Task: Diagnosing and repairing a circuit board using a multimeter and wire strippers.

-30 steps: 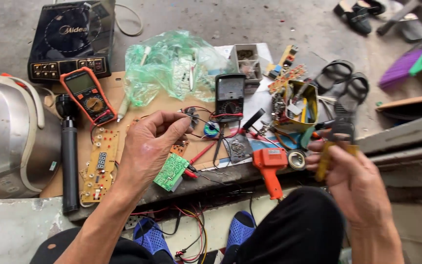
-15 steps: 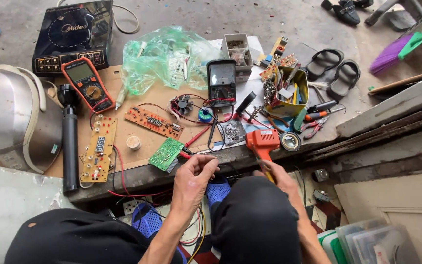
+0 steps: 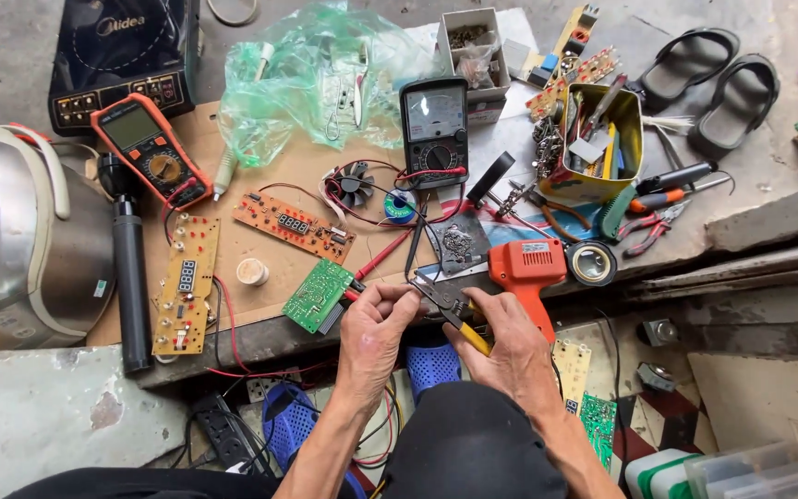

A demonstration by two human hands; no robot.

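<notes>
Left hand [image 3: 373, 325] pinches a thin wire at the front edge of the cardboard sheet [image 3: 260, 249], fingers closed on it. Right hand [image 3: 508, 346] grips yellow-handled cutters [image 3: 450, 310], jaws at that wire. Risk: the wire is short and the fingertips sit just beside the jaws, so a slip nips skin or cuts the wrong lead. The green board [image 3: 318, 294] lies touching the left fingers. Wire end and cutter jaws hard to make out; cannot tell what the wire joins.
</notes>
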